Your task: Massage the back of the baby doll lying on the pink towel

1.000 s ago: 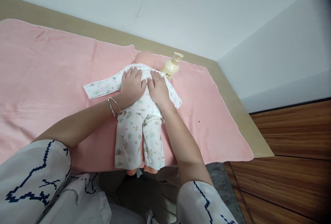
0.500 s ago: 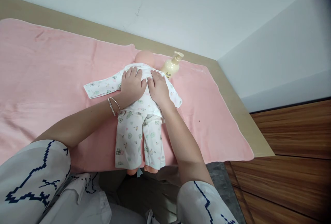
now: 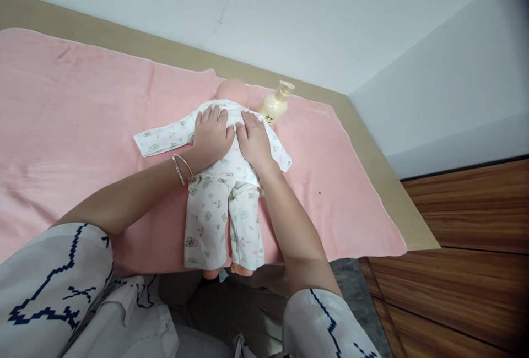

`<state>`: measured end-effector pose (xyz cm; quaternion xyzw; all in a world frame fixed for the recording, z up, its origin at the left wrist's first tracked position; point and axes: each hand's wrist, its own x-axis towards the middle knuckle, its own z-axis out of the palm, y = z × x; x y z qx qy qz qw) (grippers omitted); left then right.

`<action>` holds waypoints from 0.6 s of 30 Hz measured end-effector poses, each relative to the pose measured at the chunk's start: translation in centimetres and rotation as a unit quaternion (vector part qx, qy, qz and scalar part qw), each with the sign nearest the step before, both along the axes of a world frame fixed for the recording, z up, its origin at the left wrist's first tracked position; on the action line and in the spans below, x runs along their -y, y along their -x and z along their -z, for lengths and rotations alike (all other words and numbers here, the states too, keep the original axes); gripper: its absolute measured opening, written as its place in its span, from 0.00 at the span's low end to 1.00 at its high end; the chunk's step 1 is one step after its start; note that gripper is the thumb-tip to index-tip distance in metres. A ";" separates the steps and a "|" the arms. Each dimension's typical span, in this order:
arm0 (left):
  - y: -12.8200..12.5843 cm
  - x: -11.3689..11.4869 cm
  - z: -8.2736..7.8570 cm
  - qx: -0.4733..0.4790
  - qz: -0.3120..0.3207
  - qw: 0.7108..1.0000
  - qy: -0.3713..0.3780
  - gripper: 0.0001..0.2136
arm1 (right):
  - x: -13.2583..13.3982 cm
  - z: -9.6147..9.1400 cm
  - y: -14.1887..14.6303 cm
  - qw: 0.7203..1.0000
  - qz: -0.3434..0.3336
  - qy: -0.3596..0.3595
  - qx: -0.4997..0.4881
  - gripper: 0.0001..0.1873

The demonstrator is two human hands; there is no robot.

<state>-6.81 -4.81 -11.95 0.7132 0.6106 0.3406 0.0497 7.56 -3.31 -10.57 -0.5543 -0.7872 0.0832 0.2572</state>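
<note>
A baby doll (image 3: pixel 231 92) lies on a pink blanket (image 3: pixel 99 99), its head toward the wall and its feet at the near edge. It wears a white printed top (image 3: pixel 225 169) and matching trousers (image 3: pixel 206 226). My left hand (image 3: pixel 212 136) rests flat on the left of the doll's upper body, fingers stretched toward the head. On the right side of the top lies my right hand (image 3: pixel 255 140), also flat with its fingers extended. Their thumbs point toward each other with a small gap between. The doll's face is not visible.
A cream pump bottle (image 3: pixel 273 107) stands beside the doll's head, just past my right hand. The blanket covers most of a beige table (image 3: pixel 372 176), which meets the white wall behind. Brown wooden panels (image 3: pixel 471 204) are at the right, below the table's level.
Both hands stay on the doll's upper body in the same place. Only a very slight shift of the whole view shows.
</note>
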 end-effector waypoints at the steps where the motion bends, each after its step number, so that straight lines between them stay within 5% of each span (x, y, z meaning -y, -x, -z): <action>1: 0.0 0.0 0.0 -0.001 0.002 1.000 0.002 0.23 | 0.0 0.0 0.0 1.000 0.000 0.002 0.001 0.31; 18: 0.0 0.0 0.0 -0.020 -0.006 1.000 -0.005 0.23 | -0.1 0.1 -0.1 1.000 -0.003 0.000 -0.001 0.30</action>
